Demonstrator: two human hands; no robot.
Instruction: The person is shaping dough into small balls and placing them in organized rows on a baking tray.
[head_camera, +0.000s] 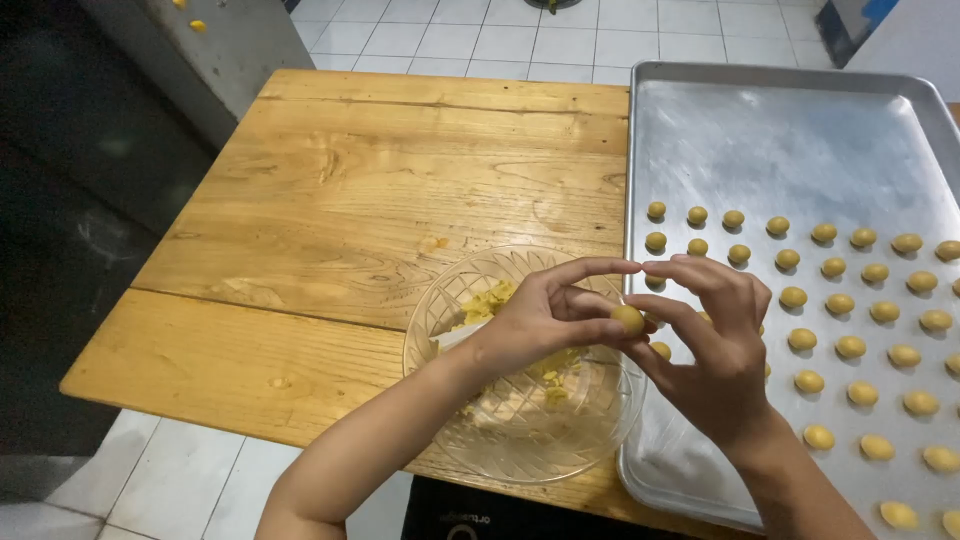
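Note:
My left hand (545, 315) and my right hand (715, 345) meet over the edge of a clear patterned glass bowl (500, 430). Between the fingertips of both hands sits a small yellow dough ball (628, 318). The bowl holds bits of yellow dough (487, 300) and a white utensil (455, 335) lies partly hidden under my left hand. To the right, a metal baking tray (780, 140) carries several rows of small yellow dough balls (840, 304), and its far half is bare.
The bowl and tray rest on a wooden table (380, 190) over a white tiled floor (480, 40). A grey concrete block (200, 50) stands at the far left, with a dark area beside it.

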